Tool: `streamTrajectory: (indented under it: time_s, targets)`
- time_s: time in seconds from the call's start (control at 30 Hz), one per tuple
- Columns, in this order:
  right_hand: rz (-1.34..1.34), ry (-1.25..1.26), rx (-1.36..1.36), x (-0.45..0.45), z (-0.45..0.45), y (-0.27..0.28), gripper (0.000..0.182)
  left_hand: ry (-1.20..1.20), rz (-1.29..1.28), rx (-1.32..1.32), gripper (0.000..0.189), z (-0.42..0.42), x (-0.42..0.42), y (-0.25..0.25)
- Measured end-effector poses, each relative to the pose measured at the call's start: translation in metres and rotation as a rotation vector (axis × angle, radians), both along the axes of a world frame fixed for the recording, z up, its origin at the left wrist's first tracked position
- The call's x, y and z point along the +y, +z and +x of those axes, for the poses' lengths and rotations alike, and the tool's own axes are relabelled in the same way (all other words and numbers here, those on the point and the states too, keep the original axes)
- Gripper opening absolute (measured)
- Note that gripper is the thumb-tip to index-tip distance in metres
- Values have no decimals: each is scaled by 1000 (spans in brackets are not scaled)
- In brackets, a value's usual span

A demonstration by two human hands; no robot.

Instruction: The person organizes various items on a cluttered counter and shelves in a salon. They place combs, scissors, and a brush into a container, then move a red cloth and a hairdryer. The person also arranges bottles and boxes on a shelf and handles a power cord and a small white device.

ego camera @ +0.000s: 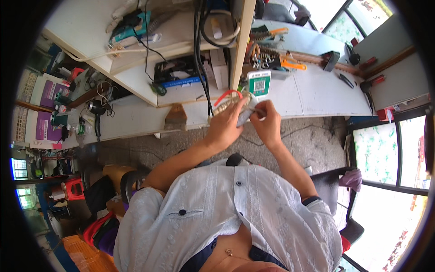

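My left hand [222,127] holds a small grey-and-beige bundle [245,117] above the front edge of the shelf counter. A beige, ribbed or woven strip [227,104] and a curved red strip [227,96] stick out past its fingers. My right hand [268,122] pinches the bundle's right side between thumb and fingers. What the bundle is made of cannot be made out, as the fingers hide much of it. Just behind the hands stands a white-and-green card with a printed code [259,83].
A wide brown-bladed scraper [176,117] lies on the counter [136,119] to the left. Black cables [200,61] hang down close by. Scissors [260,61] and an orange-handled tool [293,64] sit behind the card. A hair dryer [97,114] rests far left; a black chair [331,185] stands right.
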State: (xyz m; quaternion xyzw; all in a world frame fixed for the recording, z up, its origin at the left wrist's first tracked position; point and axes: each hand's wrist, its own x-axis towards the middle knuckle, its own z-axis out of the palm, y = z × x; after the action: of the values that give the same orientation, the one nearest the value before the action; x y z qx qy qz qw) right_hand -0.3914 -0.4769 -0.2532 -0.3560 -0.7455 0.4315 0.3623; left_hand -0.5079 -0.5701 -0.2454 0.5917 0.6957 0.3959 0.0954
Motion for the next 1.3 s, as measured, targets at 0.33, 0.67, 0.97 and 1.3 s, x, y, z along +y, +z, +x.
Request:
streamTrajectory:
  time_s: [0.33, 0.67, 0.97, 1.3]
  targets:
    - [-715, 304, 621, -16, 8, 41, 14, -249, -60, -909, 57, -19, 10, 0]
    - [-588, 729, 867, 14, 59, 107, 13, -183, 51, -1462, 54, -70, -41, 17]
    - [679, 26, 936, 58, 54, 283, 27, -152, 343, -1294, 63, -124, -117, 83]
    - [1093, -206, -142, 62, -188, 477, 36, -249, -57, -877, 61, -136, -166, 79]
